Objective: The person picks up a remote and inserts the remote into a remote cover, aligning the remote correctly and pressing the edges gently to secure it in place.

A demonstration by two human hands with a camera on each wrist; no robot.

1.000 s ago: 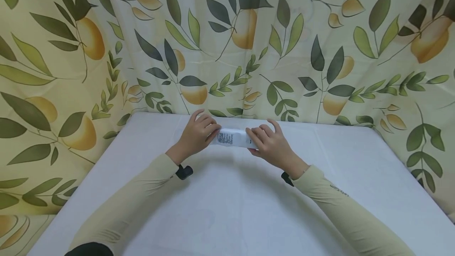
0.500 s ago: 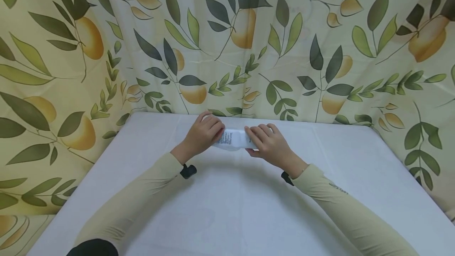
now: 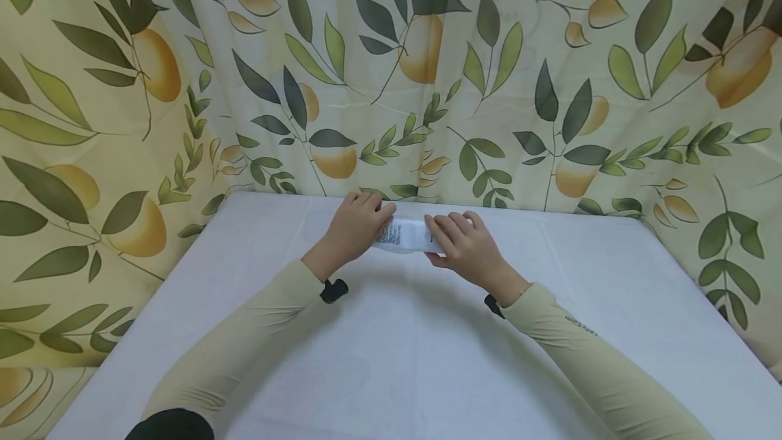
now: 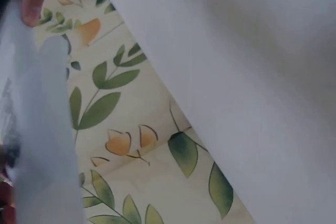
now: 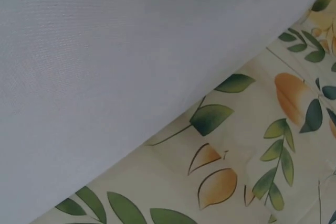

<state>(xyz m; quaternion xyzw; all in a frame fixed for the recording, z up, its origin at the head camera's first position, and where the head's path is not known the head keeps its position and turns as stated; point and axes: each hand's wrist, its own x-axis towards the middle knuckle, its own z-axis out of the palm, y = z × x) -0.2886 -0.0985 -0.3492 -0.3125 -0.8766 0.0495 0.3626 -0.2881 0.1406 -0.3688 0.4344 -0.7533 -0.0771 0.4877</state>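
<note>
A slim white package (image 3: 403, 233) with small dark print is held across both hands above the far part of the table. I cannot tell whether it is a tube, a bottle or a packet. My left hand (image 3: 357, 223) grips its left end, fingers bent over the printed part. At the other end, my right hand (image 3: 467, 243) holds it with the thumb below and the fingers on top. The left wrist view has the pale side of the package (image 4: 47, 119) along its left edge, with fingers at two spots. Neither hand nor package appears in the right wrist view.
A white cloth covers the table (image 3: 391, 358). Behind it hangs a curtain (image 3: 391, 87) patterned with leaves and lemons, close to the table's far edge. Dark wrist cameras (image 3: 334, 290) sit under the cuffs.
My left hand has slid slightly right along the package, toward the right hand, covering more of the print. The right hand has stayed nearly in place, its raised finger lowered.
</note>
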